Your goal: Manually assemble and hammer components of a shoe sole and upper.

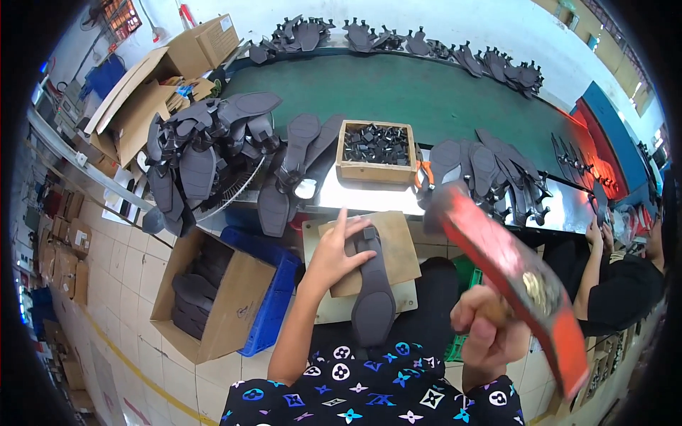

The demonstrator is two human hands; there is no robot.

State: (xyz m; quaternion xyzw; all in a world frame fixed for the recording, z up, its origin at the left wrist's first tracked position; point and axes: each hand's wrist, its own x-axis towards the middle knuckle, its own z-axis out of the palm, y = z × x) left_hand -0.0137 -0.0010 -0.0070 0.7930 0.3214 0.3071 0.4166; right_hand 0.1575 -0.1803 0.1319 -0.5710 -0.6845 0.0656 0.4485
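Observation:
A dark grey shoe sole (374, 302) lies lengthwise on a tan board (405, 245), its wide toe end toward me. At its far end sits a small black block (369, 232), where the heel is. My left hand (339, 248) is closed around that heel end, thumb across the sole and index finger sticking up. Raised at the right, my right hand (490, 330) grips the wooden handle of a hammer (529, 277). The hammer has a long, worn red head and looms large, close to the camera. The board rests on a pale, larger plate (408, 298).
Beyond the board stands a wooden box (376, 174) of small black pieces, with orange-handled pliers (425, 174) beside it. Heeled soles (199, 170) pile up at left, others (490, 170) at right. A cardboard carton (234, 312) holds more soles. A co-worker (618, 284) sits at right.

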